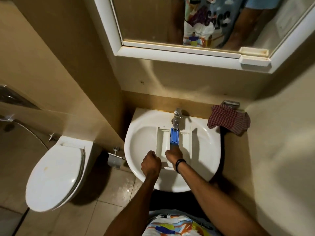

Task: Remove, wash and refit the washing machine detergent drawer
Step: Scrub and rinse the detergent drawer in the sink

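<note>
The white detergent drawer (185, 142) lies in the white washbasin (141, 138), its far end under the chrome tap (176, 120). A blue insert (174, 137) sits in its middle compartment. My left hand (150, 161) grips the drawer's near left corner with curled fingers. Inside the drawer, just below the blue insert, my right hand (173, 155) has its fingers down in a compartment and hidden from view. A black band is on my right wrist.
A red-checked cloth (228, 120) hangs on a holder at the basin's right. A closed white toilet (56, 174) stands to the left, with a metal paper holder (115, 160) between it and the basin. A mirror cabinet (187, 48) hangs above.
</note>
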